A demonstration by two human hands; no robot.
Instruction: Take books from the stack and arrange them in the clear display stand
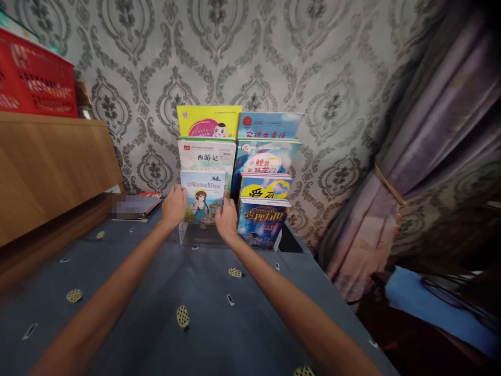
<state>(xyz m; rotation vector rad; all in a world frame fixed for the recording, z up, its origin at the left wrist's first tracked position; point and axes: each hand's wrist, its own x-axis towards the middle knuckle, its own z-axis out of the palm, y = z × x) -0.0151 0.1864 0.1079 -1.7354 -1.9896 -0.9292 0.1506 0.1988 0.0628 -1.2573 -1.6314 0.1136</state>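
Left hand (175, 204), right hand (227, 218) grip opposite sides of pale-blue illustrated paperback (201, 180), apparently to hold it upright at clear plastic rack (207, 237) near far edge of blue-grey cloth-covered worktop (199, 287).

Grips pale-blue book (202, 194) upright by its side edges, with left hand (175, 203) at left edge, right hand (226, 216) at right edge. Holds it over the front of a clear stand (207, 237); contact with base hard to read. Behind it, in rising steps: white book (209, 155), then yellow book (199, 117). In column alongside, front to back: dark-blue book (261, 227), yellow-and-blue book (266, 189), teal book (287, 152), blue book (274, 122). Beneath: pineapple-print cloth (148, 308). To left: flat stack (136, 207) near wooden cabinet (58, 167) bearing red basket (43, 78). At back, damask wallpaper (156, 68); at far right, tied curtain (371, 230) and blue fabric (442, 308).
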